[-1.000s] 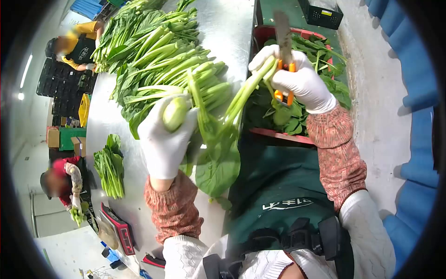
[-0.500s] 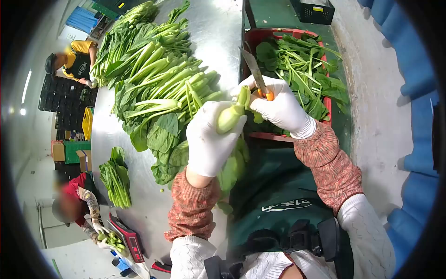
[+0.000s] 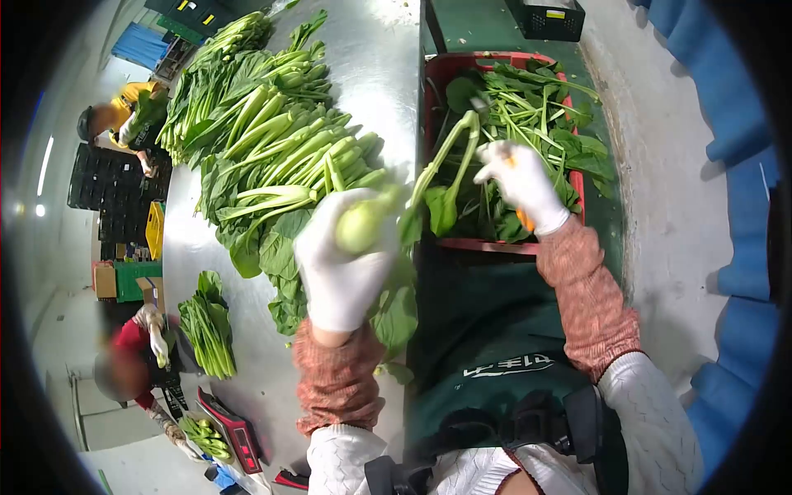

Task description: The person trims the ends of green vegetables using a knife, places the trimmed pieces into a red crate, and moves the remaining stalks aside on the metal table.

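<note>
My left hand (image 3: 342, 260), in a white glove, is closed around a leafy green stalk (image 3: 360, 227), its pale cut end facing up and its leaves hanging below. My right hand (image 3: 521, 183), also gloved, is closed on a knife (image 3: 525, 220) with an orange handle; the blade is blurred. Beside it a loose leafy stem (image 3: 450, 161) is in the air at the left edge of the red crate (image 3: 503, 246). A large pile of leafy greens (image 3: 280, 140) lies on the metal table left of my hands.
Leaves and stems (image 3: 536, 115) fill the red crate. A small bundle of greens (image 3: 208, 326) lies on the table near a red scale (image 3: 235, 429). Two people work at the table's far side. A black crate (image 3: 554, 20) stands on the floor.
My hands have moved apart, the left one towards the left and the right one over the red crate. A leafy stem has come away from the stalk. Both people across the table have moved their arms.
</note>
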A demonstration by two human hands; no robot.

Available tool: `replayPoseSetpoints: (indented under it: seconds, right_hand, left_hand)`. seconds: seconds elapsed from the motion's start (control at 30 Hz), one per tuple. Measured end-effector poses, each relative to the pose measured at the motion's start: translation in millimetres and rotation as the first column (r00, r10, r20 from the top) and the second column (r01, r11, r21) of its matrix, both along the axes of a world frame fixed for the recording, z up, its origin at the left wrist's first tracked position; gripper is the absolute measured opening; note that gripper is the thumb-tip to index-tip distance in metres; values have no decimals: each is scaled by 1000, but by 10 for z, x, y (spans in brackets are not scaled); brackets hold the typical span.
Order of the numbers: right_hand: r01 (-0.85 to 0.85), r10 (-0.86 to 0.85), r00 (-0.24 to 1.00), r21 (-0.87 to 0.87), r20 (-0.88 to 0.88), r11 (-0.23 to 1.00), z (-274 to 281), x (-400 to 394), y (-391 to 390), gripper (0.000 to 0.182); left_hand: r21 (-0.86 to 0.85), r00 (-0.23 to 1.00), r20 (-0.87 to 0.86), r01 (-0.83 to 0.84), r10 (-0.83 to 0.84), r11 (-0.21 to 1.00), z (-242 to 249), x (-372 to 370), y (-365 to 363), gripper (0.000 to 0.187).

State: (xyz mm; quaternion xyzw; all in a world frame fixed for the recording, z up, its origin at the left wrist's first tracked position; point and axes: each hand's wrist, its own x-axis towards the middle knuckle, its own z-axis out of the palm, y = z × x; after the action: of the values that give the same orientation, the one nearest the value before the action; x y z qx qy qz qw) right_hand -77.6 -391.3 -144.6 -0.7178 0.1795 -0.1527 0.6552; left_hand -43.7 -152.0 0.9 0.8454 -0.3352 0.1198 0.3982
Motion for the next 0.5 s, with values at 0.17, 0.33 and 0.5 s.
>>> replayPoseSetpoints:
  seconds: [0.17, 0.33, 0.5]
  right_hand:
    - [328, -328, 945, 32, 9, 944, -190, -113, -562, 21]
    - [-105, 124, 989, -206, 83, 973, -42, 11, 272, 14]
    - [-378, 381, 924, 162, 13, 911, 81, 219, 1367, 36]
  left_hand:
    - [-483, 953, -286, -233, 100, 844, 436, 59, 1163, 34]
    - [-805, 953, -297, -218, -58, 551, 452, -110, 2008, 37]
    - [-816, 937, -294, -143, -188, 560, 389, -292, 2108, 26]
